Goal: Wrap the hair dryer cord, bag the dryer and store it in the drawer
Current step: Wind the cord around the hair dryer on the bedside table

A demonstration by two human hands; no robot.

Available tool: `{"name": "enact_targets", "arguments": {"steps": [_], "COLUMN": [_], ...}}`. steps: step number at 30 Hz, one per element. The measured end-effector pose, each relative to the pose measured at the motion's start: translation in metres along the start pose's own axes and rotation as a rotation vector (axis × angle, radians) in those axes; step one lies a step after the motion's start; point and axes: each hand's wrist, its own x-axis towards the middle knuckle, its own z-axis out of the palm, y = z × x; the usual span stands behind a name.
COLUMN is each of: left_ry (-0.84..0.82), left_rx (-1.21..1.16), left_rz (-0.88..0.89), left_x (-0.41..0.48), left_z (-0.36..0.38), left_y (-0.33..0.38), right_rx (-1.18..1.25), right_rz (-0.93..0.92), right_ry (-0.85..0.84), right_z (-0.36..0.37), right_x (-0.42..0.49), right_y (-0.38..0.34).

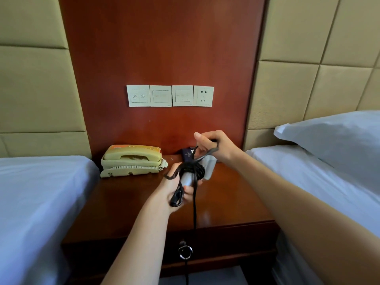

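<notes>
Several turns of black cord (pixel 194 202) ring the hair dryer (pixel 186 178), which your left hand (pixel 176 188) grips by the handle over the nightstand (pixel 226 202), long axis running 7 to 1 o'clock. Your right hand (pixel 213 147) pinches a cord loop at 1 o'clock. The dark bag (pixel 186 154) lies behind at 12 o'clock, and the drawer (pixel 226 243) is closed, contents unseen.

Black cord (pixel 195 170) wrapping silver-grey hair dryer (pixel 186 179), cream-yellow telephone (pixel 131 159) sitting centre left, reddish-brown nightstand (pixel 226 202), white pillow (pixel 329 136)
</notes>
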Motion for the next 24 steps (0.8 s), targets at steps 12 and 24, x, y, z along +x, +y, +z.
{"name": "enact_targets", "arguments": {"steps": [12,24], "left_ry": [0.109,0.204], "left_rx": [-0.179,-0.25], "left_rz": [0.074,0.156], "left_x": [0.006,0.004], "left_z": [0.014,0.009], "left_y": [-0.003,0.015], "right_rx": [0.232,-0.268], "right_rz": [0.131,0.48], "right_ry": [0.098,-0.493], "right_z": [-0.006,-0.004], "right_x": [-0.033,-0.101], "right_y": [0.03,0.063]}}
